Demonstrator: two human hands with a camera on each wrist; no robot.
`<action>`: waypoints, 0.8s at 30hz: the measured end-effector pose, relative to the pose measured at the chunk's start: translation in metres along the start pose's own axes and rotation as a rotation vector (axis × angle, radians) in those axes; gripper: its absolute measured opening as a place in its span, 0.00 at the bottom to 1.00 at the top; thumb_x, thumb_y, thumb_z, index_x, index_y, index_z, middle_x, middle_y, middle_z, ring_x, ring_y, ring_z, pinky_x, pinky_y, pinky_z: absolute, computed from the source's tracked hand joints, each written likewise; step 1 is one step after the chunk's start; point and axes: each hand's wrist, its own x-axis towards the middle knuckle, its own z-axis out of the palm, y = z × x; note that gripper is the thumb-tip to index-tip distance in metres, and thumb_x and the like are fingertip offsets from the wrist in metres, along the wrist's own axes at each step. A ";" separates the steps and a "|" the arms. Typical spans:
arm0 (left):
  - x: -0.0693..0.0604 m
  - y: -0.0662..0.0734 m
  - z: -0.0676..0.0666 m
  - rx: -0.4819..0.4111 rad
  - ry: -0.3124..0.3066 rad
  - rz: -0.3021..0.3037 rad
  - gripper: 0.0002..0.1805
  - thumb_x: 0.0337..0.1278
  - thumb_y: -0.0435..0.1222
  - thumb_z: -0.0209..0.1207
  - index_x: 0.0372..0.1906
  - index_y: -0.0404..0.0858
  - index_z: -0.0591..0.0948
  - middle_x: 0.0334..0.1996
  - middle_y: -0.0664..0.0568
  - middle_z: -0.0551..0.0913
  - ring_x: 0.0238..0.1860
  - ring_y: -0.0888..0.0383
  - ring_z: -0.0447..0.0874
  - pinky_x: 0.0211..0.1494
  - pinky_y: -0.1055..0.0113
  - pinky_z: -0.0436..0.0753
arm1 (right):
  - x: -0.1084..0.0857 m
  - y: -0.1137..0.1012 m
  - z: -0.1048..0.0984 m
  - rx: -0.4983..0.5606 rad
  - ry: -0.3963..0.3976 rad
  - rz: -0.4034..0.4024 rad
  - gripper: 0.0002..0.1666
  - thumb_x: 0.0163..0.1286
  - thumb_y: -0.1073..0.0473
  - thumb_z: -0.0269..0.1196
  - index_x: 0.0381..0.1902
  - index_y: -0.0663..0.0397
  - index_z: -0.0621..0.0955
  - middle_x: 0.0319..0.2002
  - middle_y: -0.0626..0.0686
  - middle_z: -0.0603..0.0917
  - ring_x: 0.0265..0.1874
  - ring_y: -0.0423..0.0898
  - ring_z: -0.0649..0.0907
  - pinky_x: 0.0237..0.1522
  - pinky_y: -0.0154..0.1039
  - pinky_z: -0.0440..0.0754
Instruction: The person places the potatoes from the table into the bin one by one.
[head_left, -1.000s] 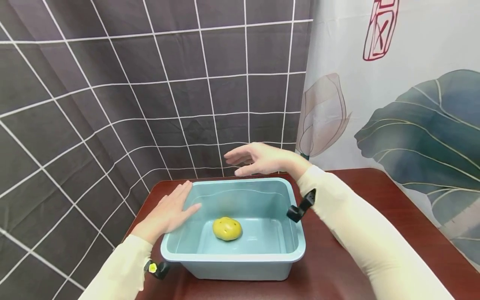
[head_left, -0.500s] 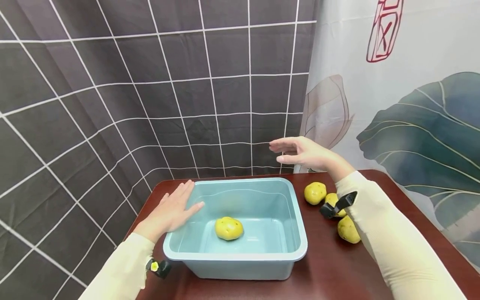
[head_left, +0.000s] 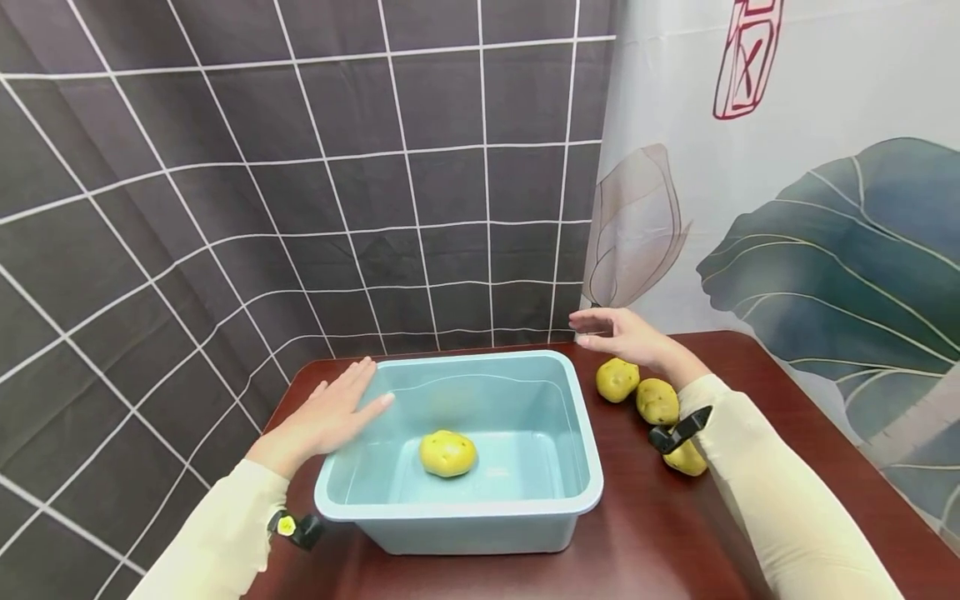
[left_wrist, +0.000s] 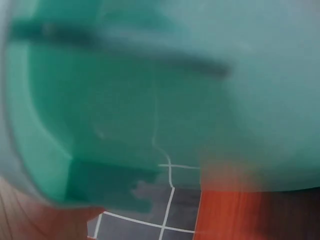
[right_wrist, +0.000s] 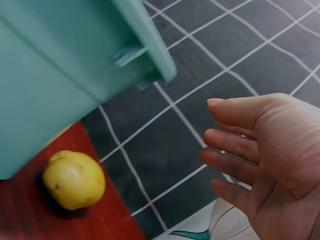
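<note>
A light-blue plastic basin (head_left: 459, 510) stands on the table with one yellow potato (head_left: 447, 454) on its floor. My left hand (head_left: 327, 410) rests on the basin's left rim, fingers straight; the left wrist view shows mostly the basin's blurred wall (left_wrist: 125, 110). To the right of the basin, my right hand (head_left: 626, 335) hovers above the table's back part, fingers loosely bent and holding nothing. Below it lie several potatoes: one at the back (head_left: 618, 380), a middle one (head_left: 657, 402), and a front one (head_left: 686, 458) partly hidden by the right wrist. The right wrist view shows one potato (right_wrist: 74, 180) apart from the hand.
The dark red-brown table (head_left: 637, 533) runs out to the right of the basin. Behind it hangs a dark grey curtain (head_left: 450, 192) with white grid lines, and at the right a white curtain (head_left: 675, 75) with leaf prints.
My right hand has moved right from above the basin, then lowered toward the potatoes beside it, which came into view. The left hand has stayed on the basin's rim.
</note>
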 end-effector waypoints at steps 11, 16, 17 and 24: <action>0.011 0.000 0.007 0.066 0.010 0.141 0.46 0.61 0.69 0.38 0.77 0.47 0.51 0.77 0.52 0.47 0.76 0.48 0.40 0.71 0.38 0.47 | 0.008 0.030 0.028 -0.066 -0.004 -0.028 0.27 0.70 0.54 0.61 0.62 0.61 0.74 0.57 0.61 0.78 0.58 0.56 0.77 0.58 0.55 0.73; 0.015 0.004 0.006 0.083 0.031 0.151 0.44 0.64 0.65 0.43 0.77 0.47 0.51 0.76 0.52 0.48 0.76 0.48 0.41 0.71 0.38 0.46 | 0.010 0.036 0.036 -0.125 0.027 -0.018 0.26 0.69 0.55 0.61 0.62 0.59 0.75 0.59 0.59 0.78 0.59 0.57 0.75 0.58 0.56 0.73; 0.015 0.005 0.005 0.088 0.033 0.151 0.43 0.64 0.64 0.44 0.77 0.47 0.51 0.76 0.52 0.48 0.76 0.48 0.41 0.72 0.39 0.46 | 0.011 0.038 0.037 -0.135 0.032 -0.019 0.27 0.69 0.54 0.61 0.63 0.58 0.75 0.59 0.59 0.78 0.60 0.56 0.75 0.58 0.56 0.72; 0.014 0.007 0.003 0.113 0.034 0.147 0.43 0.64 0.64 0.44 0.77 0.46 0.52 0.76 0.51 0.49 0.76 0.47 0.43 0.72 0.39 0.46 | 0.024 0.042 0.053 -0.180 0.040 0.013 0.32 0.66 0.44 0.63 0.63 0.52 0.75 0.55 0.57 0.79 0.32 0.48 0.77 0.47 0.47 0.75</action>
